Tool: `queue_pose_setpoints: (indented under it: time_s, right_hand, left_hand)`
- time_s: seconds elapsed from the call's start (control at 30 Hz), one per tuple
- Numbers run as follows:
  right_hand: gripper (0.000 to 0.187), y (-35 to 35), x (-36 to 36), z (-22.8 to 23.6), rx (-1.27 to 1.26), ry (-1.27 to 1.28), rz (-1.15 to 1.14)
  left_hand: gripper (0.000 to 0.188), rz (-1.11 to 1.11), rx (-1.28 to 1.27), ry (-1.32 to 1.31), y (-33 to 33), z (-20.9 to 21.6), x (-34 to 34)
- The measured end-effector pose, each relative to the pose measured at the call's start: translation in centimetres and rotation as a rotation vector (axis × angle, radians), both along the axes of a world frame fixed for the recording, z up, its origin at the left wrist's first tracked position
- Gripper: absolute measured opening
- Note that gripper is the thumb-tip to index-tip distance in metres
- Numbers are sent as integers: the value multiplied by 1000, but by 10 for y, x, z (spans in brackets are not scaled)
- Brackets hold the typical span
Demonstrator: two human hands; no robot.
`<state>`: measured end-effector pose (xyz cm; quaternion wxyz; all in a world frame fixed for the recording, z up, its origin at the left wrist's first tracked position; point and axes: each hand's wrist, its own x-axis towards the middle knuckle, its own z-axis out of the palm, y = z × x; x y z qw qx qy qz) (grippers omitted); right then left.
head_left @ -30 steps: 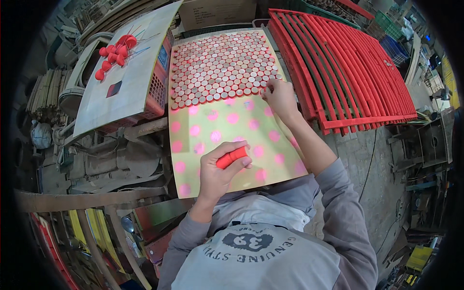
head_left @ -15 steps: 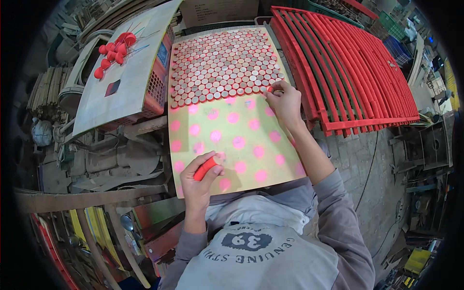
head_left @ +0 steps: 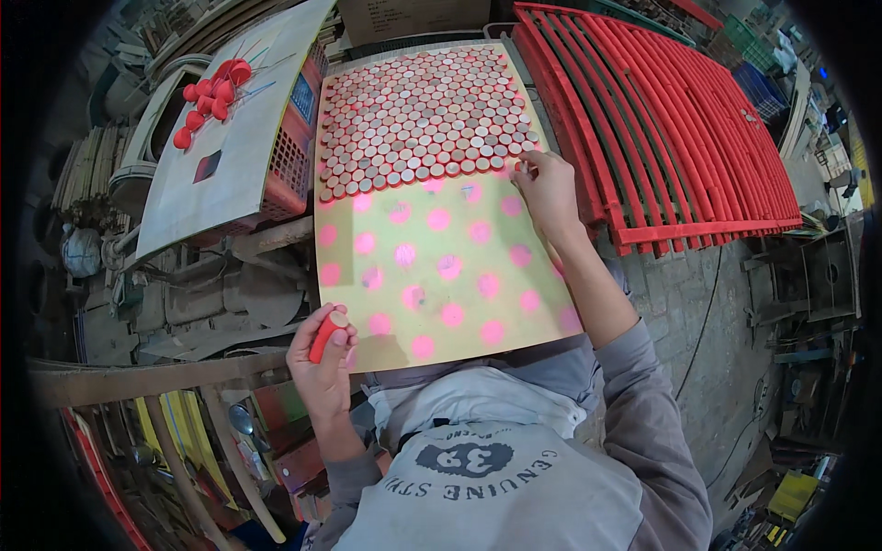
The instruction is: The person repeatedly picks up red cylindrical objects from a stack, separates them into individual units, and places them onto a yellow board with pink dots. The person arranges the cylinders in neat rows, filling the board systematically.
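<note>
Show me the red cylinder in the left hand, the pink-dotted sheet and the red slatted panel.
Red cylinder [head_left: 324, 340], head view: on its red side.
Pink-dotted sheet [head_left: 428, 242], head view: on yellow surface between dots.
Red slatted panel [head_left: 689, 129], head view: on the slats, near the middle.

Left hand [head_left: 322, 375] low, curled; right hand [head_left: 551, 191] farther forward, half-curled

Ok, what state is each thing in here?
Red cylinder, tilted, pale end up
Left hand, closed around the cylinder
Right hand, fingers bunched; contents unclear
Round pieces, packed together, pale ends up
Board, partly covered
Red knobs, loosely clustered
Red slats, side by side
</note>
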<state>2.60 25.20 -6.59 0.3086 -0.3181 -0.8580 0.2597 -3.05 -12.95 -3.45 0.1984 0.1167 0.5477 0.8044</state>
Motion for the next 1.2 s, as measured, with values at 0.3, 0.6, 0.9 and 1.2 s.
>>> queue_pose_setpoints:
  time_s: [0.3,0.6,0.9,1.2]
  right_hand:
    - [25,4,-9,-2,-132,18,-64]
    - [23,2,-12,-2,-218,124,-43]
    - [24,-37,23,40,-244,192,102]
    - [36,-105,91,96,-2,232,657]
  left_hand:
    - [39,-77,22,-72,30,2,9]
    - [33,-202,-33,-80,39,-3,18]
    - [32,-464,-192,47,80,20,2]
    - [27,-772,-167,79,124,38,6]
